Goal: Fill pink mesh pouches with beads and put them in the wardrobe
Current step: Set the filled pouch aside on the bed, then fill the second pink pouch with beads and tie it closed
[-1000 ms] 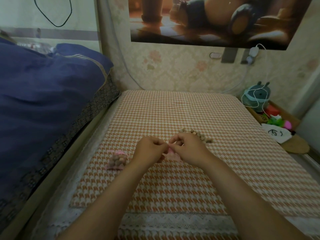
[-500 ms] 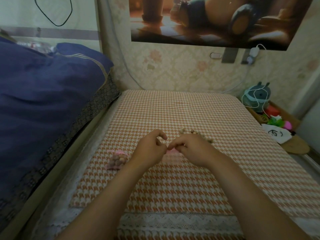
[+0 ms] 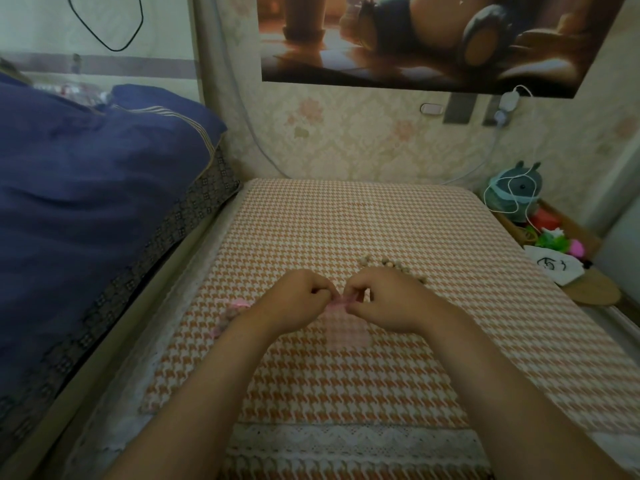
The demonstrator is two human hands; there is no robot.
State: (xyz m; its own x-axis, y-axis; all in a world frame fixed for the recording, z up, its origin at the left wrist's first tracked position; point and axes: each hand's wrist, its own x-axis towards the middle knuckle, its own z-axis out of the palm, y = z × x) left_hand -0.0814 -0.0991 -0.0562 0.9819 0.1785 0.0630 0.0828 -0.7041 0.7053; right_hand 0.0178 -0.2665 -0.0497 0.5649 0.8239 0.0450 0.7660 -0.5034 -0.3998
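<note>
On the table [image 3: 346,216], the left hand [image 3: 294,301] and right hand [image 3: 386,304] pinch the far edge of a flat pouch [image 3: 344,327]. A filled pouch [image 3: 230,315] lies just left of the left hand; loose beads [image 3: 393,265] lie behind the right. Bedding [image 3: 86,202] lies left of the table, toys [image 3: 519,192] right.

No writing can be read; the black marks on the white cloth [image 3: 551,268] are unclear.

Houndstooth mat [image 3: 346,220] carries beads [image 3: 391,265], filled pouch [image 3: 230,313] and flat pouch [image 3: 346,329].
</note>
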